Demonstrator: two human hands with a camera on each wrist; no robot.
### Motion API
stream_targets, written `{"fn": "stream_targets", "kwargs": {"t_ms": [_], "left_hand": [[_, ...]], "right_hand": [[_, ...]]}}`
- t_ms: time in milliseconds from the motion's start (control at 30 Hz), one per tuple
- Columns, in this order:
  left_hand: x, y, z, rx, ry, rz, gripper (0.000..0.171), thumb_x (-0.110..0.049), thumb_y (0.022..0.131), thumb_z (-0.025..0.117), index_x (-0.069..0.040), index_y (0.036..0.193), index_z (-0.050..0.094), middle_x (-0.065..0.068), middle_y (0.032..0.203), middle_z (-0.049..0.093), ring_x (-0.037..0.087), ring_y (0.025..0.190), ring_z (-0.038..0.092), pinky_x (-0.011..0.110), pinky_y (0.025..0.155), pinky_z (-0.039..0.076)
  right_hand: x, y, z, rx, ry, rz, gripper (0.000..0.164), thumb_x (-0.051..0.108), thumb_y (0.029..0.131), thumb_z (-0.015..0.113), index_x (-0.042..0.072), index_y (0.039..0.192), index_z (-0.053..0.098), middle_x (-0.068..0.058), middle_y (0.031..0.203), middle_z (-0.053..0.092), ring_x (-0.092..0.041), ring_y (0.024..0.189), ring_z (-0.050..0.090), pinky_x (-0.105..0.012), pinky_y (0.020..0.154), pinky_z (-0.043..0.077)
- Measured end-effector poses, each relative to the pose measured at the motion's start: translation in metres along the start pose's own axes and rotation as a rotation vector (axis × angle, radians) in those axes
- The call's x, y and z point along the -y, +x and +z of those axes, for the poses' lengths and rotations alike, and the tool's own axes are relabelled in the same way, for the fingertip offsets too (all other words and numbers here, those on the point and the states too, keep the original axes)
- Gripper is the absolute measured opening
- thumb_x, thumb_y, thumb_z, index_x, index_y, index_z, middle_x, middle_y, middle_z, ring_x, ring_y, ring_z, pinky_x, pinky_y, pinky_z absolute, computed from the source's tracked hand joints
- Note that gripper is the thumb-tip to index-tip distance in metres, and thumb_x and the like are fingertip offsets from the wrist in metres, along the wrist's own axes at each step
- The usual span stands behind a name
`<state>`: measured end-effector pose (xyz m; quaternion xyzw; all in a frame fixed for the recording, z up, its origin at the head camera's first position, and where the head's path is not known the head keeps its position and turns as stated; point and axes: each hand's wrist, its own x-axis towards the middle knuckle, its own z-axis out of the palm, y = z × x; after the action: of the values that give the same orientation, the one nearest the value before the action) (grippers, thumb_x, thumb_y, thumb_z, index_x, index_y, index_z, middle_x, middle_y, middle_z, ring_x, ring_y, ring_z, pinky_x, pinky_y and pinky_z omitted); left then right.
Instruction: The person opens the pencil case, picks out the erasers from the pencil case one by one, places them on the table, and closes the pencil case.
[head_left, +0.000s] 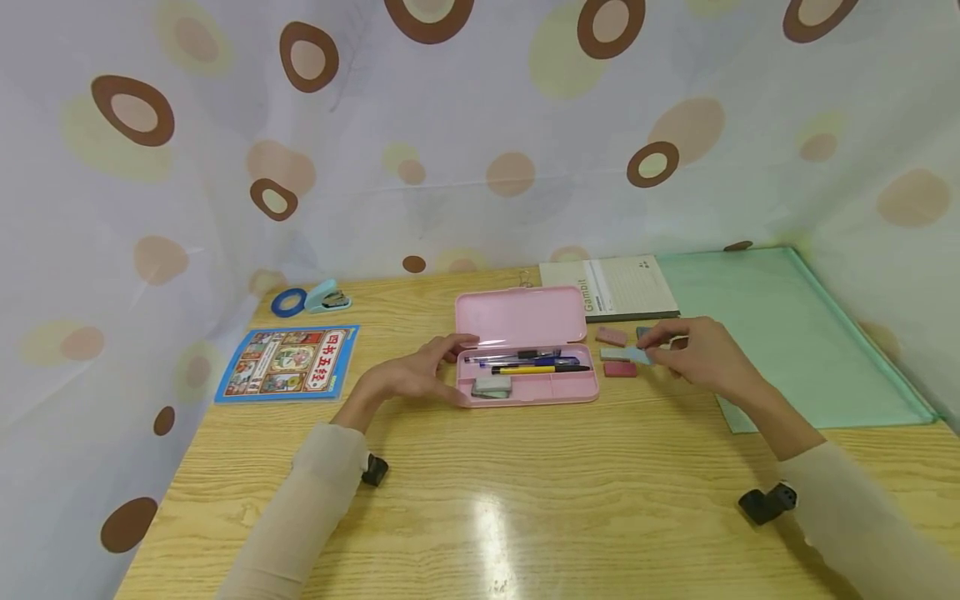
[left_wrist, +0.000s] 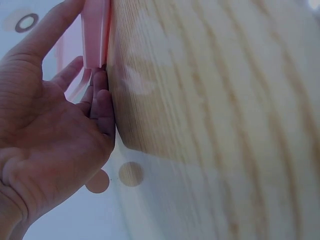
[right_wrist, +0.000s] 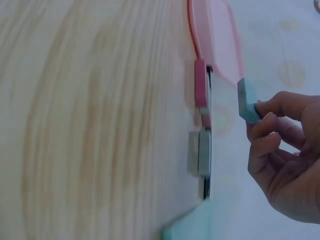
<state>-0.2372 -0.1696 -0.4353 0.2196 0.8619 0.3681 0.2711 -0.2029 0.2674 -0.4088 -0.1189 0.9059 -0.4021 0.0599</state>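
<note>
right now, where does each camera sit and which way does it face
Head: on the head, looking forward and down at the table; left hand, right hand and both sleeves show.
Left wrist: on that wrist, looking towards the pink case; the left hand shows, palm in view.
Right wrist: on that wrist, looking towards the light blue block; the right hand shows, pinching it.
Shared: head and right wrist both show the block.

Pale blue rectangular eraser (right_wrist: 247, 101), pinched in the right-hand fingers (right_wrist: 282, 104) and raised clear of the tabletop (head_left: 562, 500). Pink pencil case (head_left: 573, 386), lying flat there, lid (head_left: 521, 315) open at the back, pens (head_left: 525, 369) and pale erasers (head_left: 492, 384) inside.
</note>
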Motion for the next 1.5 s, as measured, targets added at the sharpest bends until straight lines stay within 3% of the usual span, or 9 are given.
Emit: {"fn": "stream_targets", "kwargs": {"t_ms": [300,533,833,1167,1500], "left_hand": [[0.001,0.0,-0.001,0.002,0.005,0.008,0.098,-0.029,0.082,0.09,-0.031,0.161,0.031,0.006,0.155,0.037,0.027,0.139,0.037,0.049,0.121,0.029],[0.001,0.0,-0.001,0.001,-0.004,0.009,0.098,-0.029,0.082,0.09,-0.031,0.161,0.031,0.006,0.154,0.037,0.027,0.139,0.036,0.05,0.12,0.029],[-0.001,-0.001,-0.001,0.008,0.004,0.016,0.098,-0.027,0.083,0.089,-0.03,0.161,0.03,0.007,0.154,0.037,0.027,0.139,0.037,0.049,0.121,0.029],[0.0,0.0,-0.002,0.006,0.003,0.013,0.098,-0.028,0.082,0.089,-0.031,0.161,0.031,0.007,0.153,0.037,0.027,0.139,0.037,0.049,0.12,0.03],[-0.001,0.0,-0.002,0.007,0.003,0.009,0.098,-0.028,0.082,0.089,-0.03,0.161,0.031,0.007,0.152,0.037,0.027,0.138,0.036,0.05,0.12,0.03]], "right_hand": [[-0.032,-0.008,-0.02,0.043,-0.038,0.047,0.02,0.015,0.104,0.062,0.004,0.116,0.074,-0.019,0.117,0.068,-0.015,0.056,0.049,-0.031,0.049,0.041],[-0.038,-0.007,-0.016,0.09,-0.087,-0.002,0.018,0.01,0.102,0.063,0.005,0.114,0.075,-0.014,0.11,0.071,-0.014,0.061,0.051,-0.031,0.054,0.044],[-0.036,0.001,-0.014,0.094,-0.138,-0.019,0.018,0.009,0.101,0.064,0.004,0.113,0.076,-0.009,0.102,0.073,-0.015,0.066,0.055,-0.03,0.057,0.046],[-0.024,0.003,-0.022,0.029,-0.103,-0.009,0.02,0.016,0.103,0.066,0.004,0.118,0.072,-0.017,0.111,0.07,-0.025,0.064,0.062,-0.031,0.052,0.045],[-0.001,0.015,0.005,0.087,0.024,-0.041,0.025,0.018,0.1,0.071,0.005,0.121,0.072,-0.015,0.107,0.07,-0.027,0.066,0.062,-0.029,0.05,0.046]]}}
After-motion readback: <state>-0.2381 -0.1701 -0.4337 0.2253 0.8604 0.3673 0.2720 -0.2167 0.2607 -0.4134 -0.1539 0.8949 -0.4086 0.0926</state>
